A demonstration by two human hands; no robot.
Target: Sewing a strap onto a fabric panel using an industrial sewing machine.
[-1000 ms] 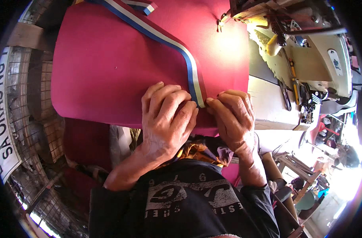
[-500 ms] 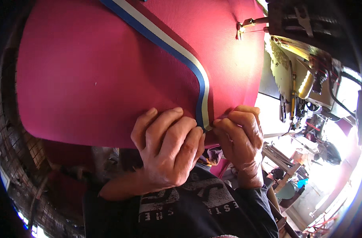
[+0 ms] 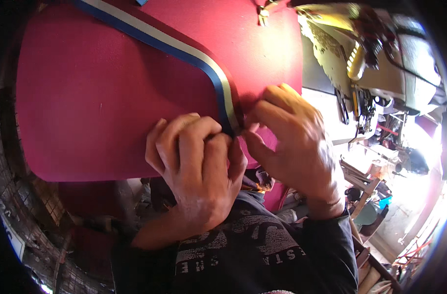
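A striped ribbon [image 3: 184, 49] crosses red fabric [image 3: 101, 132], its near end between left fingers [image 3: 214, 159] and right fingers [image 3: 275, 116].

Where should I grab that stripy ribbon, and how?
Probably pinch the striped ribbon at its near end, coming from the person's side, one hand per long edge. It looks thin and flat on the pink sheet, and it curves so that end points toward the person. The left hand is by its blue edge, the right hand by its dark red one.
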